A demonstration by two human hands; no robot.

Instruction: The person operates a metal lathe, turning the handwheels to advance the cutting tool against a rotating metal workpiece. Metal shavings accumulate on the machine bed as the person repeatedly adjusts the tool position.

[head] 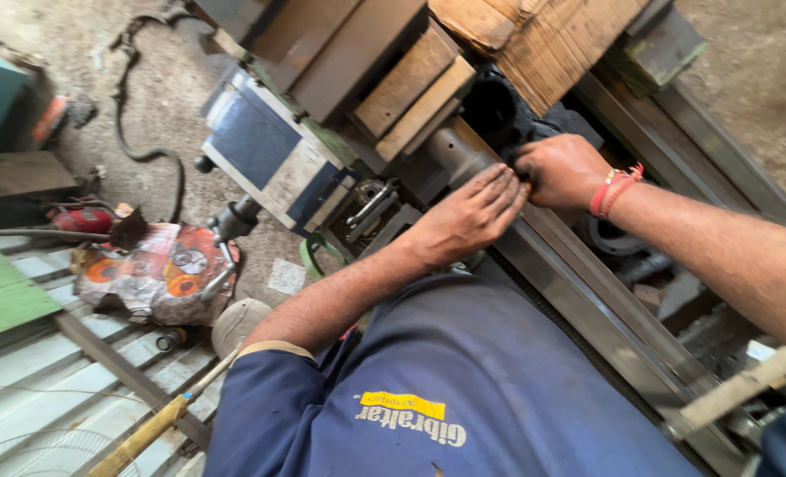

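I lean over a lathe-like machine with long steel bed rails [587, 291]. My left hand [468, 216] lies flat on the machine, fingers stretched out and close together, holding nothing. Its fingertips touch my right hand beside a grey metal shaft [453, 152]. My right hand [561, 168], with red threads around the wrist, has its fingers curled onto a small dark part at the foot of a black round housing [492, 108]. The part itself is mostly hidden by the fingers.
Wooden blocks [415, 84] are stacked on the machine above the hands. A blue and white machine box [265, 155] with levers sits to the left. On the floor lie a colourful crumpled bag [159, 274], a wooden-handled hammer [159, 424], a black cable [132, 106] and corrugated sheet [30, 406].
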